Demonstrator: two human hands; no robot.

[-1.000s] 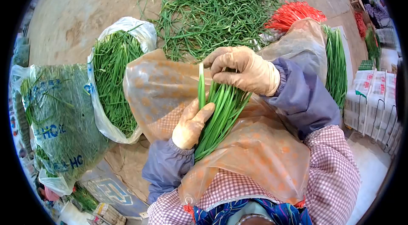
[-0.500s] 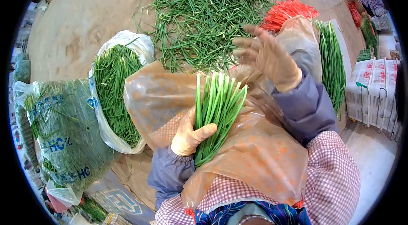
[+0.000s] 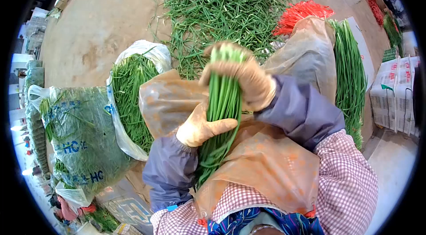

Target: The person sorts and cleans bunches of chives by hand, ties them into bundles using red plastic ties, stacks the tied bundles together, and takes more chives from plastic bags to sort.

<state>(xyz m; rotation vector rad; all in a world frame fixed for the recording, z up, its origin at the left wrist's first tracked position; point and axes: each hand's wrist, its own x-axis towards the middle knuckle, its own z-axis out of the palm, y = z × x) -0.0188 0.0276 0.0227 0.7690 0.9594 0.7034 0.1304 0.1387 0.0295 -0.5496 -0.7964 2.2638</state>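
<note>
1. The left hand in a tan glove (image 3: pixel 195 129) is clasping a slim bundle of long green stalks with pale upper ends (image 3: pixel 220 99), its thumb crossing the front and its other fingers mostly hiding behind.
2. The right hand in a matching tan glove (image 3: pixel 248 80) is curling its fingers around the same bundle just below the pale ends; blur is obscuring its fingertips.
3. The bundle is standing tilted between both hands, above a translucent, orange-spotted plastic apron (image 3: pixel 275 157).
4. Beyond the hands, a loose heap of green stalks (image 3: pixel 226 6) is covering part of the floor, with a pile of thin red strips (image 3: pixel 304 15) lying near its right edge.
5. An open white plastic bag (image 3: pixel 160 55) is holding more stalks at the left.
</note>
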